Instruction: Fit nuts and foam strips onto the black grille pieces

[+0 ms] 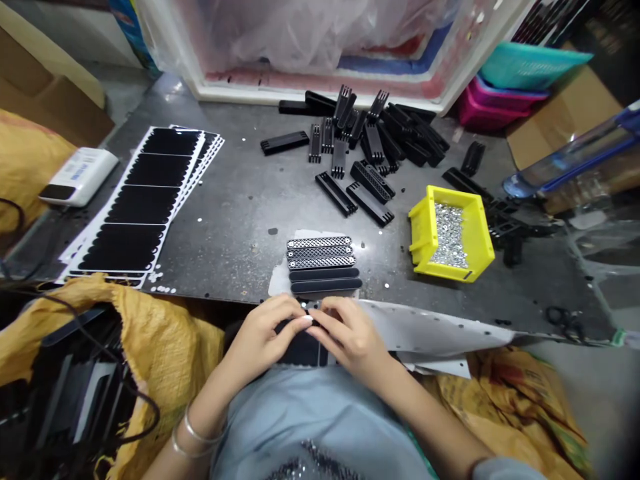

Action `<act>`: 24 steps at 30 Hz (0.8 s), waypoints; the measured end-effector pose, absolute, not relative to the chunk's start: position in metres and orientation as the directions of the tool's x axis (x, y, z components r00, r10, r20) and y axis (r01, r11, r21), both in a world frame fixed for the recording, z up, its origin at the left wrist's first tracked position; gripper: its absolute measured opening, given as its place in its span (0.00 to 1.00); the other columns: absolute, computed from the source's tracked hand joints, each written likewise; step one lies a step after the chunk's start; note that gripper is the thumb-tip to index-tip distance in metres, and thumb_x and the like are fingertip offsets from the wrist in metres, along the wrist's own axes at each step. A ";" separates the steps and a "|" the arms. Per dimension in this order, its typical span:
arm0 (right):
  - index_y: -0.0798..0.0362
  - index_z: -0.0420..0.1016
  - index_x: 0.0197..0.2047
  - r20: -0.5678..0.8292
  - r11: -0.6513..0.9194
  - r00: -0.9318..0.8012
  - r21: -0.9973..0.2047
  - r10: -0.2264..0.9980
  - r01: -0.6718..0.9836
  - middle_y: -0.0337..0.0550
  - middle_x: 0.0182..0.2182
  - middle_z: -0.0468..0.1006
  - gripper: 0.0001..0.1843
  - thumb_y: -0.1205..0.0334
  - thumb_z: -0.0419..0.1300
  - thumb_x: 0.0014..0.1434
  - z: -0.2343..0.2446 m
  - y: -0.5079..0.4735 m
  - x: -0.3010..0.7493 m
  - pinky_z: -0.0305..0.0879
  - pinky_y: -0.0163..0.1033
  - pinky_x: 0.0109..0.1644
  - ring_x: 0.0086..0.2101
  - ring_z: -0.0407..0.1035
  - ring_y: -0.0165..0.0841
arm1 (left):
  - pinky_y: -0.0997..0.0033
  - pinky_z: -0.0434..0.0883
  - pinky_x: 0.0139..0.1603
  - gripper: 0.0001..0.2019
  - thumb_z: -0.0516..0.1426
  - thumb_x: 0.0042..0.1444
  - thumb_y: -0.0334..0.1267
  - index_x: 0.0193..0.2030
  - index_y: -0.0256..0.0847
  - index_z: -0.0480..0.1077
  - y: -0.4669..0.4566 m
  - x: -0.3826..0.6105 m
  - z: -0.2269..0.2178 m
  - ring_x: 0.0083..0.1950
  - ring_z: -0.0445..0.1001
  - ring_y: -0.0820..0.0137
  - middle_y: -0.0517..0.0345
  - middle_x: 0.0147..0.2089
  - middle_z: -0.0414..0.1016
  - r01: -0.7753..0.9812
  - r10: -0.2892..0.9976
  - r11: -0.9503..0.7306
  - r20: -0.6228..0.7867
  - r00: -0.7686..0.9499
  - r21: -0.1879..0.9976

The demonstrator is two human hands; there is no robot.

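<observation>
My left hand and my right hand meet at the table's front edge, their fingertips pinched together. A small whitish spot shows between the fingers; whether it is a fingernail or a small piece I cannot make out. Just beyond them lies a row of bar-shaped parts: several with a silver-looking lattice face and two plain black strips nearest me. Under my hands, on my lap, is a dark sheet with a scalloped edge, partly covered by my fingers.
Loose black bar-shaped parts are heaped at the back. To the right stands a yellow bin of small metal pieces. Sheets of black stickers and a white device lie left. A yellow sack holds black pieces; scissors lie right.
</observation>
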State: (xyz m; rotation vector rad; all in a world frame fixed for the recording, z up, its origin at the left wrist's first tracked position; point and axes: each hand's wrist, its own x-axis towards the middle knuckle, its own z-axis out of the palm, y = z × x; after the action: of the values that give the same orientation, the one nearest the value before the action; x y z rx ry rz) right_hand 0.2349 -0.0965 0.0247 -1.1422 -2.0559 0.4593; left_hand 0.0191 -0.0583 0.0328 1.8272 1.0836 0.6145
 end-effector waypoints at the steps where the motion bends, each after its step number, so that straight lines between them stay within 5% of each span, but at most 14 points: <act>1: 0.55 0.75 0.58 0.450 0.560 -0.337 -0.602 0.827 0.569 0.53 0.44 0.78 0.15 0.66 0.60 0.70 0.025 -0.099 0.234 0.75 0.45 0.42 0.40 0.73 0.38 | 0.68 0.71 0.44 0.12 0.57 0.69 0.42 0.35 0.42 0.77 -0.057 0.021 0.034 0.39 0.76 0.68 0.57 0.35 0.80 0.374 0.872 -0.148 -0.058 0.486 0.916; 6: 0.50 0.79 0.52 0.406 0.533 -0.371 -0.764 0.835 0.364 0.50 0.48 0.76 0.11 0.67 0.64 0.67 0.039 -0.105 0.254 0.78 0.44 0.48 0.46 0.75 0.37 | 0.70 0.74 0.39 0.13 0.60 0.64 0.46 0.34 0.42 0.80 -0.040 0.022 0.036 0.35 0.78 0.67 0.57 0.33 0.83 0.285 0.913 0.059 -0.168 0.373 0.957; 12: 0.43 0.75 0.63 0.305 0.379 -0.241 -0.843 0.921 0.382 0.46 0.46 0.74 0.23 0.63 0.67 0.66 0.044 -0.093 0.257 0.77 0.46 0.49 0.46 0.73 0.37 | 0.67 0.77 0.43 0.12 0.61 0.63 0.46 0.37 0.43 0.83 -0.030 0.035 0.037 0.37 0.81 0.65 0.56 0.35 0.85 0.217 0.840 0.085 -0.187 0.509 0.973; 16: 0.45 0.82 0.42 0.206 0.259 -0.270 -0.950 0.940 0.176 0.43 0.43 0.73 0.05 0.59 0.70 0.62 0.050 -0.095 0.266 0.77 0.48 0.51 0.45 0.75 0.38 | 0.69 0.76 0.42 0.12 0.61 0.63 0.46 0.35 0.42 0.82 -0.028 0.026 0.030 0.37 0.81 0.65 0.56 0.35 0.85 0.258 0.886 0.059 -0.170 0.431 0.964; 20: 0.44 0.73 0.45 0.055 0.024 -0.196 -0.987 0.979 -0.157 0.42 0.46 0.70 0.13 0.48 0.68 0.63 0.061 -0.083 0.286 0.78 0.40 0.31 0.31 0.75 0.31 | 0.71 0.75 0.41 0.12 0.61 0.64 0.45 0.33 0.44 0.82 -0.024 0.011 0.027 0.35 0.79 0.68 0.59 0.34 0.84 0.308 0.882 -0.037 -0.114 0.458 0.951; 22: 0.43 0.74 0.48 0.093 0.096 -0.092 -0.995 0.991 0.033 0.41 0.45 0.70 0.10 0.55 0.67 0.65 0.062 -0.065 0.285 0.73 0.36 0.26 0.29 0.72 0.28 | 0.72 0.73 0.38 0.15 0.60 0.65 0.46 0.30 0.43 0.79 -0.021 0.010 0.025 0.32 0.76 0.70 0.60 0.30 0.80 0.321 0.906 -0.065 -0.079 0.415 0.945; 24: 0.44 0.77 0.52 0.222 0.243 -0.100 -0.898 0.970 0.366 0.44 0.45 0.72 0.10 0.63 0.63 0.67 0.056 -0.041 0.273 0.76 0.38 0.35 0.36 0.74 0.32 | 0.73 0.70 0.34 0.15 0.60 0.64 0.48 0.30 0.42 0.77 -0.016 0.012 0.022 0.29 0.73 0.72 0.61 0.27 0.76 0.330 0.966 -0.026 -0.061 0.250 0.944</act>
State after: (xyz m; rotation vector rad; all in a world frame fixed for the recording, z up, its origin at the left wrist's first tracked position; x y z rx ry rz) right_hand 0.2733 -0.0415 0.0557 -1.2655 -1.6319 0.8592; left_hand 0.0124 -0.0159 0.0216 1.5478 1.2532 0.8205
